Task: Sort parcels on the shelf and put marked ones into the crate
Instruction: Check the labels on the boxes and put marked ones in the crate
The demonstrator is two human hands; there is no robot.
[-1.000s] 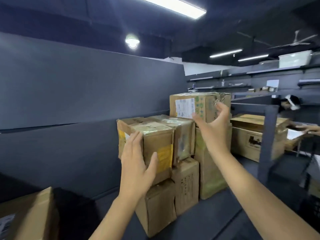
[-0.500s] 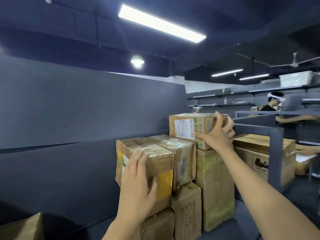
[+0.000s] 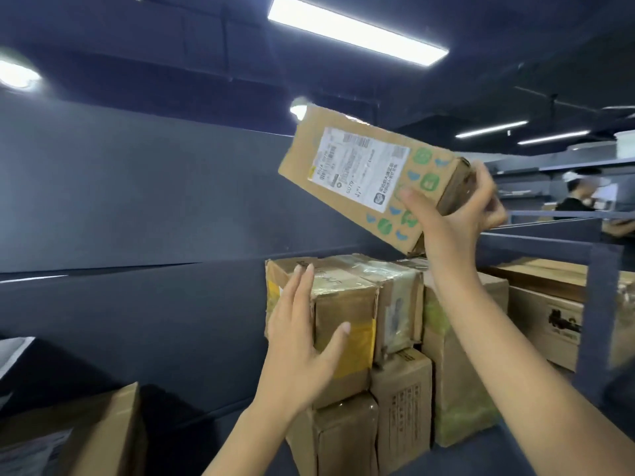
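My right hand (image 3: 453, 214) grips one end of a cardboard parcel with a white label and green marks (image 3: 364, 173), held tilted in the air above the stack. My left hand (image 3: 302, 338) lies flat with straight fingers against the side of a taped brown box with a yellow band (image 3: 347, 324) on top of the stack of parcels (image 3: 402, 407) on the dark shelf. No crate is in view.
A blue shelf post (image 3: 591, 317) stands right of the stack, with wooden-looking boxes (image 3: 549, 304) behind it. Another cardboard box (image 3: 86, 438) sits at the lower left. A person (image 3: 580, 194) works at the far right. A dark wall panel (image 3: 137, 201) backs the shelf.
My right hand has lifted the labelled parcel off the top of the stack and tilted it toward me. My left hand stays against the taped box.
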